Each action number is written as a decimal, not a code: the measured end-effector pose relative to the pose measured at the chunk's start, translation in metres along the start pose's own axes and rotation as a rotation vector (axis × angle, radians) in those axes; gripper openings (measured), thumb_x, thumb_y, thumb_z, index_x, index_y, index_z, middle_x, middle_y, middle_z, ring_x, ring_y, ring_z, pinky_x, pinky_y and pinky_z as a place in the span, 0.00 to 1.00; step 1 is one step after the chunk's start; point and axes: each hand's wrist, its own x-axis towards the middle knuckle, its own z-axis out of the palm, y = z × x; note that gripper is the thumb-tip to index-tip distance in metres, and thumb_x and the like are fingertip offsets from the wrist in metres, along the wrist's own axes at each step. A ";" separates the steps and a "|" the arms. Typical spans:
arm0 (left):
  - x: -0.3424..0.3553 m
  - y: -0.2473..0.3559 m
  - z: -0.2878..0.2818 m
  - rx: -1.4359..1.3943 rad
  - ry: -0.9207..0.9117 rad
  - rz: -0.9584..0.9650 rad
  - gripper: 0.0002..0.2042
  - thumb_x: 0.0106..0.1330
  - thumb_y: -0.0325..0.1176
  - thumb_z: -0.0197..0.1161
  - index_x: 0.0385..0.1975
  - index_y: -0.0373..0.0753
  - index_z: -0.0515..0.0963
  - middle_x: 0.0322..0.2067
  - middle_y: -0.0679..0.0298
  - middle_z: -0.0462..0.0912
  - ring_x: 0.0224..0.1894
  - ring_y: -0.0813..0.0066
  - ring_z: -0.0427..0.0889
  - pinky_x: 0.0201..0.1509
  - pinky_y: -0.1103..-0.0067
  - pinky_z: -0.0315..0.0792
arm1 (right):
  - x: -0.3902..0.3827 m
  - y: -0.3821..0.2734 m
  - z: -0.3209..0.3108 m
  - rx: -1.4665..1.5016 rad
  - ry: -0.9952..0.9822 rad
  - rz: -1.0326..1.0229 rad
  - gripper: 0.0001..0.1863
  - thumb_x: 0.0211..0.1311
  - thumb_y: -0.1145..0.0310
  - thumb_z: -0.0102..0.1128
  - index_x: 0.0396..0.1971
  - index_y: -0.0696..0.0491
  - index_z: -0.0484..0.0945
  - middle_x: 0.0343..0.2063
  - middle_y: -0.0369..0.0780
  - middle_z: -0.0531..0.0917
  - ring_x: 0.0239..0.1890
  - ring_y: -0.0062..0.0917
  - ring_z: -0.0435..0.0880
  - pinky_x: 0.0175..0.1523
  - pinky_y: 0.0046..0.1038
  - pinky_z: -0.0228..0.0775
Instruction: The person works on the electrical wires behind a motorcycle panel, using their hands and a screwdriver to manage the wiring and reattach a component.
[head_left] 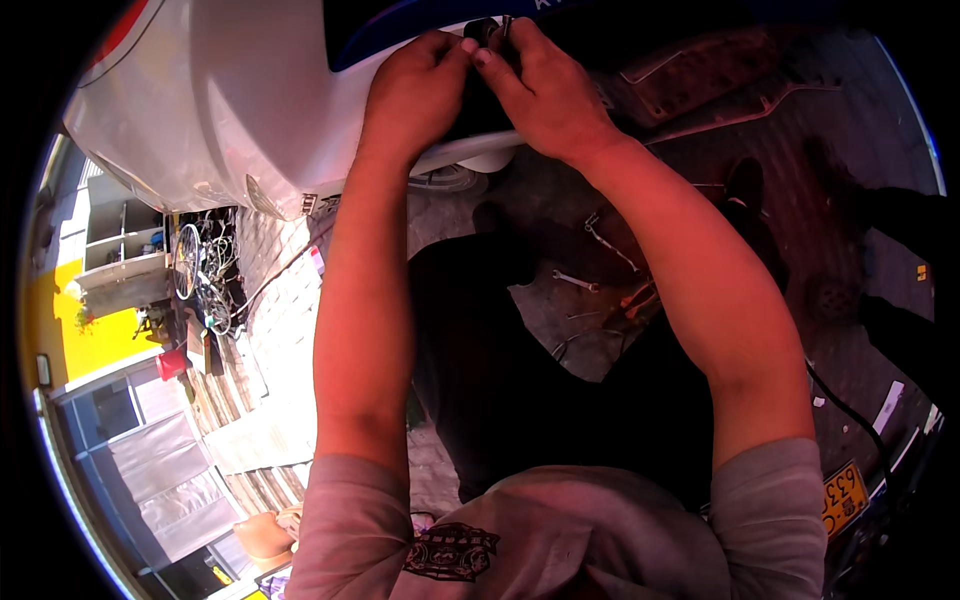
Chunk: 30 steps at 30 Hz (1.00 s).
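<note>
Both arms reach up to the pale body of a vehicle (235, 90), where a blue panel (400, 35) crosses its upper part. My left hand (415, 95) is closed, its thumb and fingertips pressed together beside a small black part (482, 30); what those fingers pinch, if anything, is hidden. Against that same part, my right hand (555, 90) has its thumb and bent fingers closed round it. The part's exact kind is too dark and small to tell. A shadowed opening lies behind and below the two hands.
Below my hands, a spanner (576, 281), a longer wrench-like tool (610, 243) and orange-handled pliers (638, 298) lie on the paving by my legs. A rusty plate (700, 75) is at upper right, a yellow number plate (845, 497) at lower right. Bicycles (205, 270) and a red bucket (171, 363) stand left.
</note>
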 end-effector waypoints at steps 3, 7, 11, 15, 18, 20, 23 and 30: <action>-0.003 -0.005 -0.001 -0.085 -0.028 -0.008 0.17 0.72 0.38 0.68 0.56 0.40 0.83 0.41 0.52 0.92 0.49 0.52 0.90 0.56 0.67 0.80 | -0.002 0.005 -0.002 -0.002 0.026 -0.029 0.13 0.71 0.67 0.66 0.49 0.55 0.76 0.40 0.45 0.88 0.44 0.44 0.87 0.51 0.41 0.79; -0.013 0.017 0.005 0.124 0.022 -0.016 0.16 0.71 0.32 0.68 0.58 0.42 0.81 0.47 0.56 0.91 0.49 0.63 0.90 0.55 0.71 0.81 | 0.002 0.011 -0.005 -0.144 0.074 -0.085 0.16 0.64 0.68 0.70 0.49 0.54 0.77 0.40 0.43 0.89 0.48 0.42 0.87 0.53 0.43 0.80; -0.016 0.013 0.010 0.338 0.201 0.196 0.10 0.70 0.34 0.69 0.49 0.43 0.85 0.44 0.59 0.91 0.45 0.59 0.90 0.52 0.70 0.81 | 0.004 0.008 -0.003 -0.221 0.123 -0.148 0.17 0.60 0.68 0.73 0.47 0.52 0.79 0.38 0.39 0.89 0.48 0.39 0.86 0.52 0.41 0.81; -0.017 0.009 0.017 0.402 0.297 0.264 0.08 0.69 0.37 0.69 0.43 0.42 0.87 0.40 0.58 0.90 0.44 0.56 0.89 0.50 0.68 0.80 | 0.002 0.002 -0.003 -0.243 0.133 -0.144 0.15 0.59 0.67 0.73 0.44 0.51 0.81 0.37 0.38 0.89 0.47 0.39 0.84 0.54 0.41 0.79; -0.013 0.014 0.013 0.326 0.281 0.140 0.07 0.69 0.37 0.69 0.41 0.44 0.87 0.40 0.59 0.89 0.45 0.53 0.88 0.51 0.63 0.80 | 0.004 0.000 -0.004 -0.263 0.111 -0.170 0.14 0.58 0.67 0.73 0.43 0.50 0.82 0.37 0.37 0.88 0.47 0.38 0.83 0.56 0.41 0.75; -0.012 0.017 0.014 0.323 0.288 0.066 0.07 0.69 0.38 0.69 0.40 0.44 0.87 0.40 0.59 0.89 0.45 0.53 0.88 0.50 0.63 0.80 | 0.002 0.000 -0.003 -0.312 0.111 -0.194 0.14 0.56 0.68 0.74 0.43 0.50 0.83 0.36 0.37 0.88 0.48 0.37 0.82 0.58 0.42 0.73; -0.011 0.017 0.014 0.318 0.308 0.012 0.09 0.68 0.39 0.70 0.39 0.43 0.88 0.39 0.58 0.91 0.45 0.54 0.89 0.50 0.64 0.80 | -0.003 -0.002 0.004 -0.429 0.191 -0.309 0.15 0.54 0.68 0.74 0.43 0.49 0.83 0.36 0.36 0.88 0.49 0.36 0.82 0.59 0.41 0.70; -0.014 0.027 0.003 0.165 0.214 -0.060 0.11 0.65 0.38 0.70 0.43 0.43 0.90 0.40 0.56 0.93 0.46 0.55 0.91 0.54 0.67 0.82 | -0.016 -0.010 0.017 -0.361 0.186 -0.232 0.18 0.56 0.66 0.75 0.47 0.50 0.84 0.38 0.35 0.89 0.50 0.37 0.82 0.58 0.42 0.72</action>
